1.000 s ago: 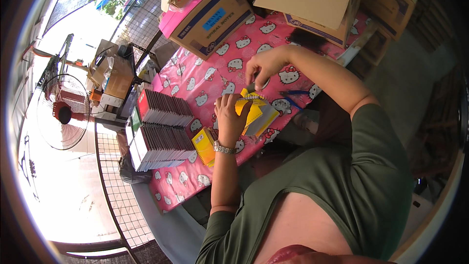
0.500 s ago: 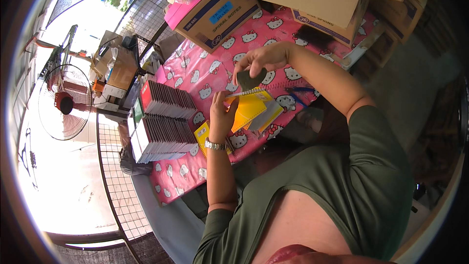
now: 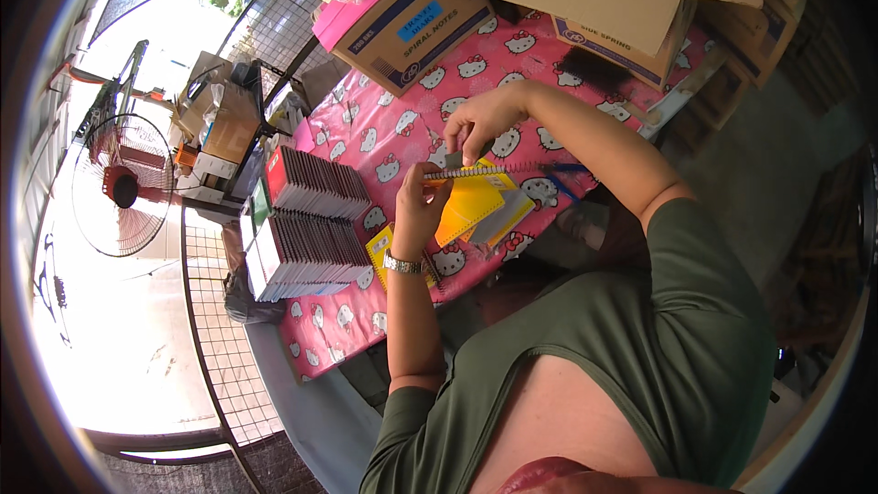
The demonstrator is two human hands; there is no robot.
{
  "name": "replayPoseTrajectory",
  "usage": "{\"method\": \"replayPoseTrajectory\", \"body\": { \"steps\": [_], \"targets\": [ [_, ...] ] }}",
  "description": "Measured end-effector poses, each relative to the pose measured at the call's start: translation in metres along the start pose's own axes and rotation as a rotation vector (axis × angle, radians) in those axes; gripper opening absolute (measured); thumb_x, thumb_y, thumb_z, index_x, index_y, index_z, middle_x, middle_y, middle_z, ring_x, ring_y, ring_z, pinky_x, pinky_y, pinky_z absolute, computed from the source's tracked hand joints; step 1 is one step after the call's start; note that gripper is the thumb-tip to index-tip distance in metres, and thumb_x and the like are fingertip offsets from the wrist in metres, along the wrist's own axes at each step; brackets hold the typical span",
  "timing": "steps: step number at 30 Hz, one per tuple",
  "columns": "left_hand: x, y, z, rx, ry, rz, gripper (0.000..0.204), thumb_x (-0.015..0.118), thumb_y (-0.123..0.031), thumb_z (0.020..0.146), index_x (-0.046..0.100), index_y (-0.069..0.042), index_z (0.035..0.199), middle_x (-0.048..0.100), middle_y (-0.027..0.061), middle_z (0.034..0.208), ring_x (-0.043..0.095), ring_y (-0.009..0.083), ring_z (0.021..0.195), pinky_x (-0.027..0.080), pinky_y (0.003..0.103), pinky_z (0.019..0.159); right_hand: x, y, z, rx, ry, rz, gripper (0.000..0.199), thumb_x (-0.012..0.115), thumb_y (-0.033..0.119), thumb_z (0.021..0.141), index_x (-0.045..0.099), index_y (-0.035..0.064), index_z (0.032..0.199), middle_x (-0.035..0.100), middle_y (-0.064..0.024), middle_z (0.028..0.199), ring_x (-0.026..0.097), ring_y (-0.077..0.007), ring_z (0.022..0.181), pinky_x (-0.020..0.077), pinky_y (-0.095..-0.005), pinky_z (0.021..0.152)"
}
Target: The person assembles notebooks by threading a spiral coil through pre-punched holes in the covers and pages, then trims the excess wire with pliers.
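My left hand point(image 3: 422, 208), with a metal watch at the wrist, is closed on the bound edge of a spiral notebook point(image 3: 466, 171). The notebook's wire coil point(image 3: 526, 167) runs out past its right end. My right hand point(image 3: 490, 121) is bent over the far side of that edge with its fingers pinched. A small grey-green flat piece point(image 3: 455, 160) shows beneath those fingers, mostly hidden. Yellow covers or notebooks point(image 3: 468, 210) lie just below the coil, overlapping a grey one point(image 3: 505, 218). Another yellow notebook point(image 3: 378, 251) lies partly behind my left wrist.
Stacks of spiral notebooks point(image 3: 311, 252) stand on the left of the pink patterned tablecloth point(image 3: 389, 142). Blue-handled pliers point(image 3: 565, 185) lie right of the coil. A cardboard box point(image 3: 412, 32) and an open carton point(image 3: 608, 14) stand at the back. A fan point(image 3: 123, 187) is far left.
My right hand has moved slightly down and closer to the coil. The dark green piece that showed broadly under it is now mostly hidden. The coil's edge shows more fully.
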State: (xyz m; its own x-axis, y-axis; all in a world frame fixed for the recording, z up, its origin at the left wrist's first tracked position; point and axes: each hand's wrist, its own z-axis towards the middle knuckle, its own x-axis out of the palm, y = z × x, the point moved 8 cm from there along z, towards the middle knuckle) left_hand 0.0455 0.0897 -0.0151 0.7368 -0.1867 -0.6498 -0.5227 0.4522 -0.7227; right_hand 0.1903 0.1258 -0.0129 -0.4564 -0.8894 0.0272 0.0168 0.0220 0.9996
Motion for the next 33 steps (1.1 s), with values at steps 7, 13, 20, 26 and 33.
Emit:
{"method": "replayPoseTrajectory", "body": {
  "steps": [7, 13, 20, 26, 33],
  "targets": [
    [-0.003, 0.007, -0.001, -0.043, -0.018, 0.042, 0.024, 0.071, -0.006, 0.087, 0.058, 0.001, 0.107, 0.066, 0.0122, 0.095, 0.069, 0.0176, 0.081, 0.055, 0.028, 0.071, -0.079, -0.072, -0.027, 0.439, -0.434, -0.639, 0.048, 0.079, 0.029, 0.078, 0.067, 0.0071, 0.118, 0.065, -0.01, 0.115, 0.063, -0.022, 0.101, 0.0493, -0.0345, 0.089],
    [0.001, 0.027, -0.009, -0.158, -0.224, -0.486, 0.016, 0.064, -0.008, 0.095, 0.06, 0.004, 0.104, 0.066, 0.007, 0.088, 0.067, 0.0132, 0.076, 0.058, 0.028, 0.07, -0.087, -0.177, -0.12, 0.444, -1.114, -1.278, 0.064, 0.077, 0.038, 0.079, 0.057, 0.009, 0.133, 0.044, -0.0164, 0.144, 0.043, -0.0361, 0.131, 0.0397, -0.0508, 0.105],
    [0.007, 0.029, -0.02, -0.179, -0.404, -0.427, 0.024, 0.06, -0.016, 0.1, 0.063, 0.007, 0.098, 0.062, 0.0047, 0.082, 0.064, 0.01, 0.072, 0.061, 0.029, 0.061, 0.051, -0.193, -0.132, 0.307, -0.923, -1.363, 0.058, 0.072, 0.031, 0.083, 0.055, 0.0017, 0.131, 0.052, -0.0165, 0.136, 0.049, -0.0357, 0.125, 0.04, -0.0471, 0.103],
    [0.006, 0.037, -0.029, -0.236, -0.402, -0.456, 0.023, 0.065, -0.012, 0.096, 0.063, 0.007, 0.107, 0.067, 0.0074, 0.089, 0.066, 0.0108, 0.072, 0.061, 0.028, 0.062, 0.06, -0.079, -0.138, -0.207, -1.304, -0.893, 0.05, 0.07, 0.018, 0.083, 0.058, 0.0028, 0.129, 0.061, -0.0156, 0.123, 0.057, -0.0332, 0.114, 0.0428, -0.0431, 0.1],
    [0.01, 0.034, -0.03, -0.212, -0.381, -0.539, 0.017, 0.062, -0.006, 0.096, 0.065, 0.008, 0.106, 0.07, 0.007, 0.087, 0.066, 0.0102, 0.075, 0.061, 0.027, 0.066, 0.11, 0.004, -0.063, -0.404, -0.953, -1.102, 0.053, 0.074, 0.021, 0.08, 0.059, 0.0042, 0.128, 0.061, -0.0085, 0.128, 0.057, -0.0276, 0.114, 0.0438, -0.0434, 0.101]
  ]
}}
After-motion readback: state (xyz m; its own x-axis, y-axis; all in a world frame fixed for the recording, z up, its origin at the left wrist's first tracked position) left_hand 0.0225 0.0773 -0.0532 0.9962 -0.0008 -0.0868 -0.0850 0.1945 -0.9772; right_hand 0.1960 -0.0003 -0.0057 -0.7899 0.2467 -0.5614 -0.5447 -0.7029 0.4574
